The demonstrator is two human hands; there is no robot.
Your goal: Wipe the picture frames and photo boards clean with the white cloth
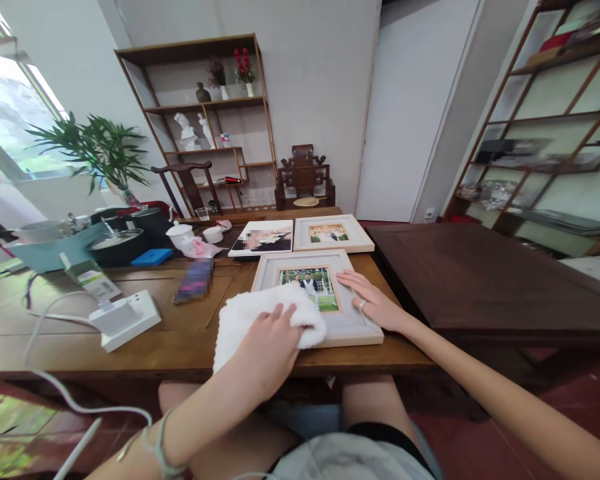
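Note:
A picture frame (350,320) with a pale wooden border lies face up on the table in front of me, a photo of two people outdoors (325,287) in its middle. My left hand (270,340) presses a fluffy white cloth (235,320) onto the frame's lower left part, fingers bent into it. Some of the cloth hangs over the near table edge and covers a corner of the frame and photo. With fingers stretched out flat, my right hand (373,303) rests on the frame's right side, beside the photo. A ring shows on one finger.
Behind lie another framed photo (357,233) and a print (260,239). To the left are a power strip (130,320) with a cable, a phone-like object (194,280), a blue box (151,257), a white teapot (180,237) and pots. A dark table (480,280) stands right.

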